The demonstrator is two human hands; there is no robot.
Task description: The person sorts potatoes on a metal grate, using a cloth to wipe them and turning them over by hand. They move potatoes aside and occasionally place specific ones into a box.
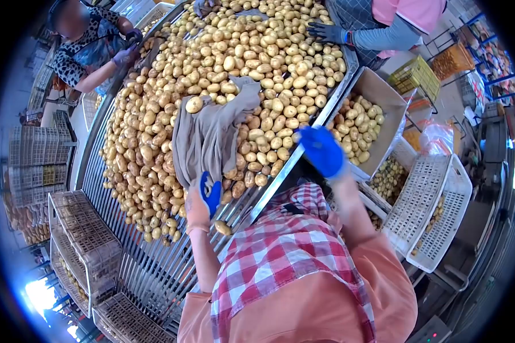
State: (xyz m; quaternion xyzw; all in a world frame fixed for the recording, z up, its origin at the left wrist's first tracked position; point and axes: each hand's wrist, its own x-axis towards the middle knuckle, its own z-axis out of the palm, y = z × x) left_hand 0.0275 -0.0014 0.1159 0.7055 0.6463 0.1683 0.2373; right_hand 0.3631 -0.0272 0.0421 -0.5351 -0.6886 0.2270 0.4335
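Observation:
A large heap of potatoes (149, 146) covers the slatted sorting table, and a crumpled grey-brown cloth (206, 140) lies over part of it. One potato (194, 104) rests on top of the cloth. My left hand (203, 200), in an orange glove with a blue palm, is at the cloth's lower end, thumb and fingers apart. A single potato (222, 227) lies on the slats beside that wrist. Over the table's metal edge (289, 171) is my right hand (321, 151), its blue palm side showing and its fingers smeared by motion. It is close to a cardboard box (383, 94) holding potatoes.
White plastic crates (423, 200) with some potatoes stand at my right. Stacked crates (86, 234) are along the left. Across the table, one person's gloved hand (125, 56) is at the far left edge; another person's dark-gloved hand (326, 32) rests on potatoes.

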